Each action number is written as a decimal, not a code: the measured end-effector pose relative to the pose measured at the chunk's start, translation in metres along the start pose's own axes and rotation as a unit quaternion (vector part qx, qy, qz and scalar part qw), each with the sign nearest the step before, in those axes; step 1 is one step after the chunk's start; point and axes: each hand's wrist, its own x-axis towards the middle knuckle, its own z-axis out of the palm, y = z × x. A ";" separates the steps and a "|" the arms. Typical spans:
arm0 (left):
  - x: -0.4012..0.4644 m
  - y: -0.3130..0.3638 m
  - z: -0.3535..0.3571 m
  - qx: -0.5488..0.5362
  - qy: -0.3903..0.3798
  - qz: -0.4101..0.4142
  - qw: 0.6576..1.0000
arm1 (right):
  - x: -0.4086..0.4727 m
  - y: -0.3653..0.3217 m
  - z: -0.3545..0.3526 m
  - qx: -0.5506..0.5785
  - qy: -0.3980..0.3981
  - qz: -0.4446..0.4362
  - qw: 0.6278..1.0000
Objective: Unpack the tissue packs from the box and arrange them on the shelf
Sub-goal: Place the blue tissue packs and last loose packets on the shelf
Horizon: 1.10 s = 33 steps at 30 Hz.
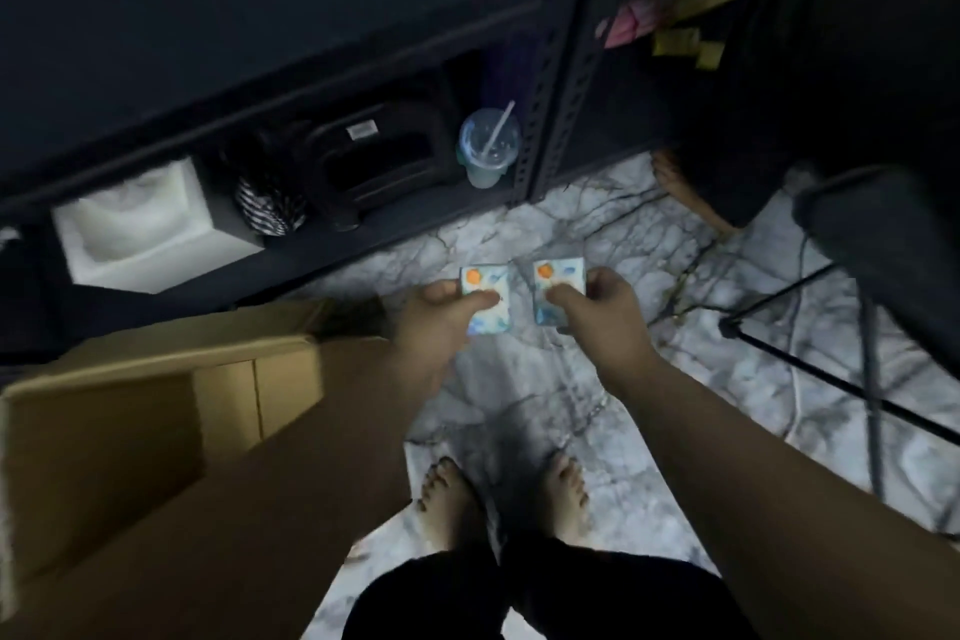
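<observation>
Our left hand and right hand each pinch a tissue pack, long axes pointing ahead toward the dark shelf, both hands equally near.

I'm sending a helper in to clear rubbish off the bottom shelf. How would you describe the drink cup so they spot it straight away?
Look at the dark shelf along the marble floor, on its lowest level. At the right end, beside the upright post, stands the cup. It is the only clear plastic thing there, with a domed lid and a white straw, unlike the black tray on its left.
</observation>
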 end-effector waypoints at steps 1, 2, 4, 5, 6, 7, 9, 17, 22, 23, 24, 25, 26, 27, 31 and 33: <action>-0.028 0.010 -0.002 -0.001 -0.002 0.000 1.000 | -0.022 -0.016 -0.010 0.001 -0.006 0.003 1.000; -0.057 0.022 -0.005 -0.008 -0.012 0.005 1.000 | -0.044 -0.031 -0.020 0.004 -0.014 0.008 1.000; -0.115 0.046 -0.013 -0.026 -0.030 0.020 0.999 | -0.088 -0.063 -0.039 0.012 -0.030 0.002 0.999; -0.144 0.058 -0.017 -0.031 -0.033 0.026 0.999 | -0.111 -0.079 -0.048 0.014 -0.041 -0.006 0.999; -0.171 0.069 -0.021 -0.035 -0.031 0.028 0.999 | -0.134 -0.095 -0.056 0.012 -0.052 -0.013 0.999; -0.198 0.081 -0.025 -0.038 -0.027 0.031 0.998 | -0.155 -0.110 -0.063 0.007 -0.062 -0.023 0.998; -0.247 0.105 -0.033 -0.040 -0.017 0.042 0.998 | -0.190 -0.138 -0.075 0.002 -0.079 -0.046 0.996; -0.368 0.172 -0.062 -0.053 -0.003 0.160 0.986 | -0.284 -0.230 -0.083 -0.002 -0.116 -0.145 0.983; -0.401 0.197 -0.097 -0.107 0.031 0.179 0.977 | -0.317 -0.272 -0.052 -0.021 -0.154 -0.193 0.969; -0.408 0.203 -0.106 -0.120 0.040 0.182 0.975 | -0.322 -0.281 -0.043 -0.023 -0.163 -0.201 0.966; -0.414 0.209 -0.117 -0.131 0.047 0.185 0.973 | -0.326 -0.290 -0.034 -0.025 -0.172 -0.208 0.963; -0.419 0.215 -0.130 -0.138 0.052 0.191 0.970 | -0.332 -0.300 -0.023 -0.030 -0.178 -0.218 0.959; -0.424 0.220 -0.144 -0.144 0.057 0.200 0.968 | -0.337 -0.309 -0.012 -0.031 -0.185 -0.226 0.956; -0.430 0.225 -0.160 -0.150 0.065 0.210 0.964 | -0.342 -0.318 0.001 -0.032 -0.192 -0.233 0.953; -0.451 0.242 -0.233 -0.167 0.094 0.251 0.949 | -0.379 -0.353 0.065 -0.027 -0.211 -0.276 0.937; -0.463 0.248 -0.274 -0.170 0.097 0.267 0.944 | -0.402 -0.368 0.102 -0.019 -0.214 -0.304 0.928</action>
